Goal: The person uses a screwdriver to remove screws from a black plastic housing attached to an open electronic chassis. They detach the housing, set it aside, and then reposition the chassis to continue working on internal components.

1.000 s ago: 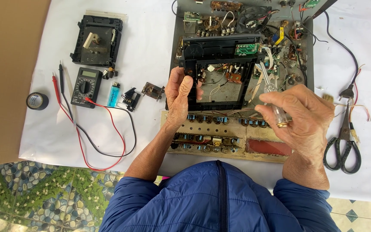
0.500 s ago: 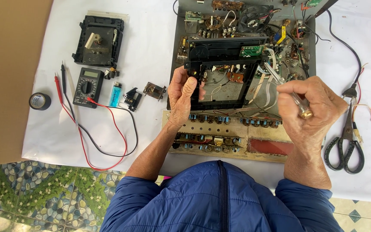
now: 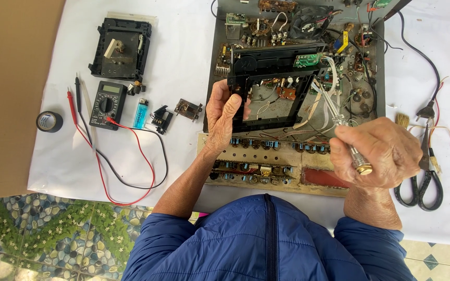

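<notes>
The tabletop [image 3: 183,171] is covered with a white sheet, and an opened grey electronics chassis [image 3: 378,78] lies at its far right, packed with circuit boards and wiring. A tan component board [image 3: 266,166] lies along the chassis's near edge.

A black plastic frame [image 3: 274,67] is tilted up over the chassis. The left hand [image 3: 225,117] grips the frame's left side: its fingers [image 3: 234,112] are curled round the frame's left bar, pressed against it, with the thumb on the near side.

The right hand [image 3: 378,153] is closed in a fist round the clear, metal-capped handle of a screwdriver [image 3: 339,125]. The fingers are wrapped tightly, and the shaft points far-left toward the frame's right edge, among white wires. Whether the tip touches anything cannot be told.

Compared with half a second ago, the right hand has drawn nearer to the body and the screwdriver now shows more fully; the left hand's grip on the frame is unchanged.

At far left lies a black tape mechanism [image 3: 121,49]. Near it are a black multimeter [image 3: 108,104] with red and black leads, a blue lighter [image 3: 140,113] and a roll of black tape [image 3: 49,121]. Black-handled scissors [image 3: 423,177] lie at the right edge.
</notes>
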